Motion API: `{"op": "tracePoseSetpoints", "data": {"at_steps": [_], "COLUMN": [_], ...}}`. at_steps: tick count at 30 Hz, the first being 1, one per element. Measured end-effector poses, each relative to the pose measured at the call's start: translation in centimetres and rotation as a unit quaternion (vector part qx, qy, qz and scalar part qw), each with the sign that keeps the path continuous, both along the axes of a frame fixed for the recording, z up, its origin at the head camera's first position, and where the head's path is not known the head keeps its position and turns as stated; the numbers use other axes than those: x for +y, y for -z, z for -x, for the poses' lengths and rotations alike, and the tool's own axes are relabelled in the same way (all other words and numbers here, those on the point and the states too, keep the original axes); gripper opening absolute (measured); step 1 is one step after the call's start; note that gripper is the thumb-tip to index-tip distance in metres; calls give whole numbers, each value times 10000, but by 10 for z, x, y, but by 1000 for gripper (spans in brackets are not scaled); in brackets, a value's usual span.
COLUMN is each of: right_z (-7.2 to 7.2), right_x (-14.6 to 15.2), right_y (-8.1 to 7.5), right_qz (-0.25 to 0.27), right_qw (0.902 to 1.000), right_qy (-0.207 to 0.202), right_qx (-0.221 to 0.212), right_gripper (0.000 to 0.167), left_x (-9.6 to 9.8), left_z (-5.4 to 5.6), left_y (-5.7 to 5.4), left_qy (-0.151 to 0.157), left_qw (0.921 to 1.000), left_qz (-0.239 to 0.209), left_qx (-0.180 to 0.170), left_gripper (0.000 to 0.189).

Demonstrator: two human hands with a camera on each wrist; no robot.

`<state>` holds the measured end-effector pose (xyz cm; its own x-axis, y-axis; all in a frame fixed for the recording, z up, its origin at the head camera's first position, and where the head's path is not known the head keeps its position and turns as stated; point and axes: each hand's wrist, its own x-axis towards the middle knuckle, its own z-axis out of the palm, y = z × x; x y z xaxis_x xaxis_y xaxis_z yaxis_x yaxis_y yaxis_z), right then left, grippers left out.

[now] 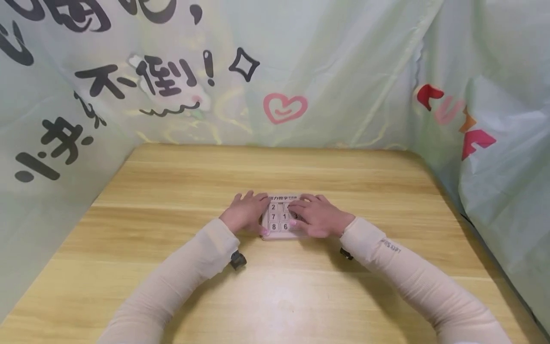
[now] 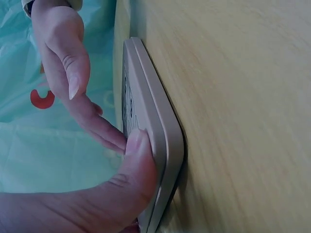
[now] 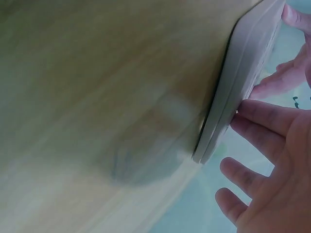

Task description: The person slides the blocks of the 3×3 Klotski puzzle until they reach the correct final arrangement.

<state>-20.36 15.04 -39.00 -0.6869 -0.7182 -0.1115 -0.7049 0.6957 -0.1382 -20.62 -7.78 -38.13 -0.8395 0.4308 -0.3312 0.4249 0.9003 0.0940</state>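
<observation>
A pale number slide puzzle (image 1: 284, 218) lies flat at the middle of the table. Its tiles 2, 7, 1, 8 and 6 show in the head view, with a gap in the top row beside the 2; the right-hand tiles are partly hidden. My left hand (image 1: 246, 213) holds the puzzle's left side, its thumb (image 2: 138, 160) on the near left corner and its fingers toward the far edge. Over the right half is my right hand (image 1: 320, 218), fingers extended across the tiles. In the right wrist view, two fingertips reach the puzzle's edge while the other fingers stand apart from it.
The wood-grain table (image 1: 283, 282) extends around the puzzle on all sides. A pale printed curtain (image 1: 352, 71) hangs behind it and along both sides. Each wrist carries a small black device, such as the left one (image 1: 238, 260).
</observation>
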Motion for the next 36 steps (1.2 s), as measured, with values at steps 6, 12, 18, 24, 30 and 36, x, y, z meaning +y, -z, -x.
{"op": "tracePoseSetpoints", "data": {"at_steps": [6, 12, 18, 24, 30, 36], "right_z": [1, 3, 0, -4, -11, -18], "right_x": [5, 9, 9, 5, -1, -7], "right_y": [-2, -9, -9, -7, -8, -10], "right_qz": [39, 110, 83, 202, 223, 171], "right_qw": [9999, 9997, 9998, 9995, 9987, 9983], "right_qy": [117, 204, 156, 10, -282, -353], "right_qx": [102, 111, -27, -231, -357, -430], "right_gripper": [49, 48, 50, 50, 49, 50], "left_x": [-2, 0, 0, -2, -2, 0], "left_z": [-1, 3, 3, 4, 4, 3], "left_y": [2, -2, -3, -3, -4, -3], "left_qy": [-162, -121, -79, -125, -134, -161], "left_qw": [9998, 9999, 10000, 9999, 9999, 9999], "left_qz": [-63, -43, -50, -57, -45, -28], "left_qx": [-79, -76, -7, 54, 46, 42], "left_gripper": [99, 99, 98, 101, 102, 102]}}
